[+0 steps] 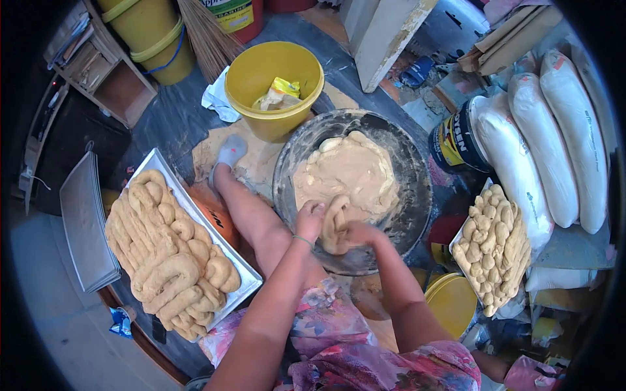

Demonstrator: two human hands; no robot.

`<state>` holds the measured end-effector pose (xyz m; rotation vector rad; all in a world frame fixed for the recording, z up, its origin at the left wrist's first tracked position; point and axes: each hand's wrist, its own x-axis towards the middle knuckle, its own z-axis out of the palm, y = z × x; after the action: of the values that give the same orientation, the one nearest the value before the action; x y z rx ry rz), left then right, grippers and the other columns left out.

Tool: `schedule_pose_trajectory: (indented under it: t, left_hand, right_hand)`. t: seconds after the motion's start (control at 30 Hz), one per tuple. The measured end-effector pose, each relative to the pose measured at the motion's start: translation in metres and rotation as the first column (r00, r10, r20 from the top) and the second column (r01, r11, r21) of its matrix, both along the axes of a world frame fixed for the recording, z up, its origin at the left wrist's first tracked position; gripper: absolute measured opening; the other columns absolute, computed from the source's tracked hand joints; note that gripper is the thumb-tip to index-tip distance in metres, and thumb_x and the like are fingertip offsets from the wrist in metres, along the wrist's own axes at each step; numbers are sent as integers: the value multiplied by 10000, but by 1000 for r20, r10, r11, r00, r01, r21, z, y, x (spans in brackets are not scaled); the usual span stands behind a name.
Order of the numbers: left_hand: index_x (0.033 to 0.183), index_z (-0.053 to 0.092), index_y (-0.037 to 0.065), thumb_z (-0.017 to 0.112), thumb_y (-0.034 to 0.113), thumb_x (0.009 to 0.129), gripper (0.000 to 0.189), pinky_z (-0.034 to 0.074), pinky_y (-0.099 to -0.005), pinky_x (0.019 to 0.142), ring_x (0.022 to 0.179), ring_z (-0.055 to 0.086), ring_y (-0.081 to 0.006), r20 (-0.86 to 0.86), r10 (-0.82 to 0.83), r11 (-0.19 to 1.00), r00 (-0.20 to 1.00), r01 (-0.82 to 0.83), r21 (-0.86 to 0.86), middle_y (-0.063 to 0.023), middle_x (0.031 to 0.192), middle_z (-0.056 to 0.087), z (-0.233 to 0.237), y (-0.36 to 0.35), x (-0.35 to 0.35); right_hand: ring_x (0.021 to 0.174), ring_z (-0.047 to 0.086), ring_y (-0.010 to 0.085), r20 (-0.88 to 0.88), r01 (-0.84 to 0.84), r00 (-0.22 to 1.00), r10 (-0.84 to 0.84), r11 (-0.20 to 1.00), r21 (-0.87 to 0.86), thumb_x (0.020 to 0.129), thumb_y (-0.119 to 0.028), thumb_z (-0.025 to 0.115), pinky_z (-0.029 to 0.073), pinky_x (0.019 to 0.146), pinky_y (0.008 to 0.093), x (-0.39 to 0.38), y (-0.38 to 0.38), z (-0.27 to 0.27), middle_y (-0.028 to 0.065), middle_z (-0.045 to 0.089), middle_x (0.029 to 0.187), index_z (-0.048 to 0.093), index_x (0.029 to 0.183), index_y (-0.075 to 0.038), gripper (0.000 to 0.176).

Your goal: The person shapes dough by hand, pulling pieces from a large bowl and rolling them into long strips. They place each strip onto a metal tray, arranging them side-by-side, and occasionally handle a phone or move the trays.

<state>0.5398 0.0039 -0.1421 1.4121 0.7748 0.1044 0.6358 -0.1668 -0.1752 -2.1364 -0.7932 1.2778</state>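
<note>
A wide black basin (pixel 417 169) stands between my legs, with a broad mound of pale flour (pixel 352 169) inside. Over its near side, my right hand (pixel 360 234) is closed on a floured loop of dough (pixel 335 225). Just left of that loop is my left hand (pixel 310 219), its fingers curled; what they hold, if anything, is hidden. Left of my leg, a white tray (pixel 244 285) bears a heap of thick dough ropes and loops (pixel 166 244). On the right, another tray (pixel 458 236) carries many small dough pieces (pixel 492 247).
A yellow bucket (pixel 274 72) with a packet inside stands behind the basin. Stacked metal trays (pixel 88 221) lean at far left. To the right are a black paint pail (pixel 456 140), long white plastic-wrapped packs (pixel 541 137) and a yellow lid (pixel 452 303). A broom (pixel 205 36) leans behind.
</note>
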Motion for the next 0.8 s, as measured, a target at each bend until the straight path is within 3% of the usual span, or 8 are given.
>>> schedule_pose_trajectory:
  t: [0.1,0.17,0.23,0.33,0.43,0.63,0.73,0.8]
  left_hand:
    - [944,606,5,573,186,877,195,433,-237,613,678,523,-95,32,33,999,999,-33,-6,-32,770,589,-7,-4,5]
    - [946,603,2,578,187,875,200,436,-239,612,675,528,-95,16,17,1000,1000,-17,1,-32,781,593,-8,-4,10]
    - [957,598,-1,582,200,878,216,438,-241,595,665,536,-96,48,6,997,999,-9,75,-31,791,596,-13,-4,12]
    - [972,591,1,583,203,881,222,438,-242,581,661,538,-93,34,32,999,999,-31,-25,-29,797,597,-7,-5,15]
    - [986,584,2,586,207,883,230,440,-242,577,657,538,-90,-1,-3,999,1000,3,-47,-29,798,596,-12,-4,19]
    - [981,583,2,585,209,878,231,440,-241,576,652,545,-97,25,46,994,999,-43,-96,-35,790,592,-25,-10,22]
    - [983,583,3,584,199,875,224,441,-245,574,646,541,-97,-18,14,1000,1000,-14,-3,-34,777,587,-12,-7,19]
    - [979,584,4,583,199,873,221,441,-247,572,647,540,-97,-6,24,1000,1000,-24,-11,-35,777,587,-12,-7,17]
  right_hand:
    - [871,605,244,64,573,800,-597,791,215,829,-235,593,459,795,340,39,9,-60,142,654,938,603,1060,19,344]
    - [879,617,269,-19,828,558,-829,555,81,821,-222,595,478,778,361,83,6,-112,157,649,939,601,1040,20,326]
    - [870,621,300,277,721,658,-700,692,35,785,-226,630,492,741,374,102,7,-127,177,639,962,589,1033,19,351]
    - [881,614,318,436,923,333,-836,383,30,733,-249,677,486,755,373,102,36,-130,203,622,1003,575,1041,26,425]
    - [886,607,303,615,879,361,-701,476,28,704,-263,692,478,774,369,96,43,-121,214,614,1011,568,1048,31,469]
    - [762,568,206,182,869,275,-944,325,373,763,-166,602,461,667,344,88,6,-166,94,573,832,554,966,-1,266]
    - [726,554,182,-368,972,114,-923,28,231,775,-132,571,443,621,331,74,-9,-165,45,537,814,533,903,-54,154]
    - [752,566,186,-535,974,45,-844,-83,213,774,-123,567,455,654,347,65,-19,-161,38,550,845,519,891,-77,134]
